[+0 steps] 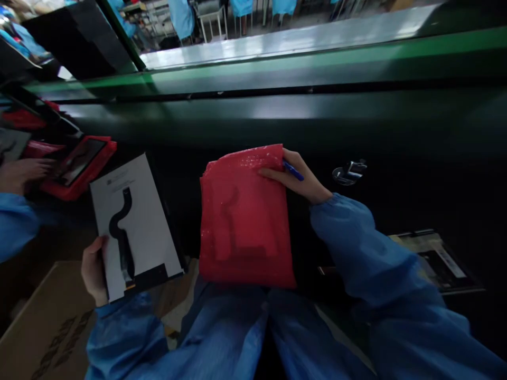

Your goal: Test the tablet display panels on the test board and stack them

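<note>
My left hand (95,272) grips the left edge of a flat display panel (148,227). The panel's pale back faces up, with a black S-shaped flex cable on it and a dark strip at its lower edge. To the right of it is a red plastic bag (249,227), through which a similar panel and cable show faintly. My right hand (299,177) is closed on the bag's upper right edge, thumb on top. A blue pen (293,170) sticks out from between the fingers of that same hand. Its other fingertips are hidden behind the bag.
At the far left, a co-worker's hand (27,174) is by a red bag (81,166) with a panel on it. A cardboard box (51,322) stands lower left. On the dark table lie a shiny metal object (350,171) and another panel (439,258). A green-edged ledge (253,71) runs behind.
</note>
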A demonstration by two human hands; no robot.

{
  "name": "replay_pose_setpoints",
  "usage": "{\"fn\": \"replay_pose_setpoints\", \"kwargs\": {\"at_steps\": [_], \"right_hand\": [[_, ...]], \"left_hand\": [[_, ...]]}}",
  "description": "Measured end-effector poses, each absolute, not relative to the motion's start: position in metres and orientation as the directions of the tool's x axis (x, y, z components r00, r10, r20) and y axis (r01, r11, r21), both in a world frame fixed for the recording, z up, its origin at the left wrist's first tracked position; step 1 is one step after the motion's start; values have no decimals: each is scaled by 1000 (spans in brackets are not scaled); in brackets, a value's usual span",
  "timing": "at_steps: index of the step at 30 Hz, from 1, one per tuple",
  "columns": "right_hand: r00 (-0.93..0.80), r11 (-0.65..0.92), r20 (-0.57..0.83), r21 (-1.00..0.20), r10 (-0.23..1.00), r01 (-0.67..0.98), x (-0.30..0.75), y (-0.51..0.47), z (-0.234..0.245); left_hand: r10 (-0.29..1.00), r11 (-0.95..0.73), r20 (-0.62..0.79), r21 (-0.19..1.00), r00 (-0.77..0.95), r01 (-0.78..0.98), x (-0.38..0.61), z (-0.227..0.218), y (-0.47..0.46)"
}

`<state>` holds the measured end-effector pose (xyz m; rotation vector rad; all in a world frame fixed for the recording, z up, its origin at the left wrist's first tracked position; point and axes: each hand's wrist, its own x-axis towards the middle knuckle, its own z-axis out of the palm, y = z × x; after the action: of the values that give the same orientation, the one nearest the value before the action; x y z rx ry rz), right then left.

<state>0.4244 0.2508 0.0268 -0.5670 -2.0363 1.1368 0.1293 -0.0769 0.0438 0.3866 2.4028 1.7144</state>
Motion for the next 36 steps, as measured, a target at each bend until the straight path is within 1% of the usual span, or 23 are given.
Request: {"fn": "replay_pose_setpoints", "kwargs": {"at_steps": [2, 3, 4, 5, 6, 9, 10, 13, 14, 15, 16, 17, 19, 20, 21, 22, 23, 24, 26, 29, 31, 33, 36], "right_hand": [[-647, 569, 358, -809, 673, 145, 408, 257, 22], [-638, 579, 335, -786, 694, 217, 402, 259, 19], [-616, 576, 314, -766, 722, 284, 397, 260, 17], [-584, 565, 304, -754, 752, 335, 394, 261, 15], [-544, 551, 308, -750, 780, 365, 393, 261, 14], [-432, 526, 352, -752, 830, 398, 405, 257, 22], [-410, 525, 367, -753, 835, 397, 412, 254, 27], [-380, 536, 399, -750, 834, 387, 442, 238, 41], [-374, 538, 405, -747, 834, 391, 454, 231, 43], [-369, 536, 405, -745, 837, 397, 465, 225, 44], [-363, 527, 398, -749, 843, 402, 476, 218, 41], [-357, 508, 380, -761, 853, 403, 486, 211, 37], [-337, 438, 320, -818, 885, 373, 501, 196, 24], [-332, 390, 280, -859, 901, 333, 504, 188, 15], [-334, 339, 241, -899, 911, 278, 503, 179, 6], [-346, 287, 202, -933, 916, 216, 499, 170, -4], [-366, 234, 166, -960, 916, 152, 493, 161, -12], [-390, 185, 133, -978, 911, 97, 483, 151, -20], [-420, 105, 77, -993, 904, 44, 462, 132, -30], [-414, 95, 50, -992, 909, 89, 437, 110, -34], [-384, 109, 51, -985, 922, 133, 432, 99, -32], [-332, 112, 56, -982, 942, 152, 438, 91, -32], [-226, 127, 80, -971, 971, 203, 455, 86, -35]], "left_hand": [[213, 168, -102, 984, -972, -66, 144, 50, -75], [195, 96, -167, 984, -966, -151, 153, 53, -71], [207, 40, -221, 975, -953, -217, 162, 57, -65], [244, 5, -242, 969, -939, -249, 172, 59, -58], [303, -4, -227, 971, -926, -239, 182, 61, -49], [539, -2, -135, 987, -831, -162, 211, 57, -18], [594, -4, -120, 988, -796, -152, 219, 53, -8], [697, 25, -151, 982, -701, -186, 235, 33, 18], [739, 66, -162, 983, -654, -170, 236, 26, 23], [789, 126, -167, 986, -591, -111, 236, 21, 26], [831, 188, -161, 982, -532, -3, 233, 18, 27], [856, 237, -136, 961, -498, 144, 228, 16, 27], [834, 285, 0, 856, -552, 431, 214, 16, 24], [789, 301, 98, 799, -607, 520, 208, 15, 23], [734, 315, 182, 762, -655, 565, 202, 13, 22], [689, 336, 215, 752, -692, 568, 198, 9, 22], [670, 358, 198, 759, -716, 544, 196, 4, 24], [675, 376, 154, 770, -721, 516, 197, -3, 26], [747, 371, 58, 791, -663, 487, 204, -17, 32], [842, 269, 29, 843, -539, 465, 217, -30, 40], [861, 257, 7, 857, -508, 446, 223, -30, 45], [876, 270, -14, 843, -482, 466, 226, -27, 52], [924, 236, -21, 816, -381, 527, 237, -22, 72]]}}
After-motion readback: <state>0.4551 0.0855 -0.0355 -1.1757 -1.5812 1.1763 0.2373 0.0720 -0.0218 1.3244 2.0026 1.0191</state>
